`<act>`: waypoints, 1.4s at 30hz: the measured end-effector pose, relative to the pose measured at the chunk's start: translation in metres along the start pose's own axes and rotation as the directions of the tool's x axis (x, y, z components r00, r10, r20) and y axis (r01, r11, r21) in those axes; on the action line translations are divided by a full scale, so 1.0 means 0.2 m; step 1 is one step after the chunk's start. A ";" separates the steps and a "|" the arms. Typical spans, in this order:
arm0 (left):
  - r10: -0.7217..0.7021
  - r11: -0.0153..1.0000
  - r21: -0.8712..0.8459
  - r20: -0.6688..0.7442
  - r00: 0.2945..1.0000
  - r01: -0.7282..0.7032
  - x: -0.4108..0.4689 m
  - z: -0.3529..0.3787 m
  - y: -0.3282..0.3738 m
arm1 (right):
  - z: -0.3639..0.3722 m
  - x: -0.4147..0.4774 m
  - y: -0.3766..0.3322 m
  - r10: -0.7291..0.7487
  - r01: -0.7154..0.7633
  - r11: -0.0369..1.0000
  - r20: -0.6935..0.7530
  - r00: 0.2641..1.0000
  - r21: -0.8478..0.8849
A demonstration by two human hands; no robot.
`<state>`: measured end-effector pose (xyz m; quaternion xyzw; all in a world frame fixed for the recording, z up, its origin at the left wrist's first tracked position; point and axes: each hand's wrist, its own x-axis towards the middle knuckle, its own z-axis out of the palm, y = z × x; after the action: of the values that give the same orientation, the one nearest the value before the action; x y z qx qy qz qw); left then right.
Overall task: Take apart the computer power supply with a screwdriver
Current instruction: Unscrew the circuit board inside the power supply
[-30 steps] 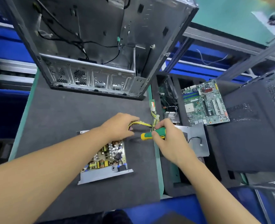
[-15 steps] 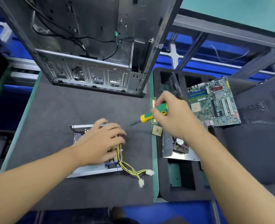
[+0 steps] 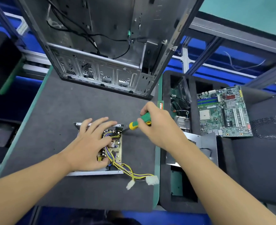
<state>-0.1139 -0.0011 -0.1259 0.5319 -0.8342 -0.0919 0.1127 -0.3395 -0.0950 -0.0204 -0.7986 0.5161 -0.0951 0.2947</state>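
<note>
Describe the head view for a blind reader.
A person's left hand rests on an opened power supply on a grey mat, while the right hand holds a green screwdriver to its far corner. An open computer case stands behind.

Electronics teardown workshop. A gutted computer case [image 3: 101,38] is stood at the far side of a mat-covered counter [image 3: 61,111]. A bare motherboard [image 3: 223,112] is laid on a black foam tray [image 3: 263,168] at right. Aluminium framing [image 3: 231,34] is seen beyond.
</note>
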 end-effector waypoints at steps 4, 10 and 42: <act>-0.037 0.999 0.020 0.092 0.995 0.035 0.04 -0.05 0.03 | 0.01 0.00 0.00 -0.014 0.013 1.000 0.029 0.999 0.015; -0.033 0.989 -0.134 0.196 0.980 0.060 0.07 -0.19 -0.02 | 0.04 -0.03 0.00 -0.017 0.016 0.998 0.016 1.000 0.056; -0.393 0.870 -0.221 0.230 0.890 0.441 0.29 -0.11 0.08 | 0.05 -0.02 -0.05 -0.019 0.019 1.000 0.043 0.999 -0.017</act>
<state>-0.1455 -0.0470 -0.0948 0.6695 -0.6856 -0.2727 0.0858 -0.3299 -0.0852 -0.0217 -0.8078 0.5029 -0.0765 0.2978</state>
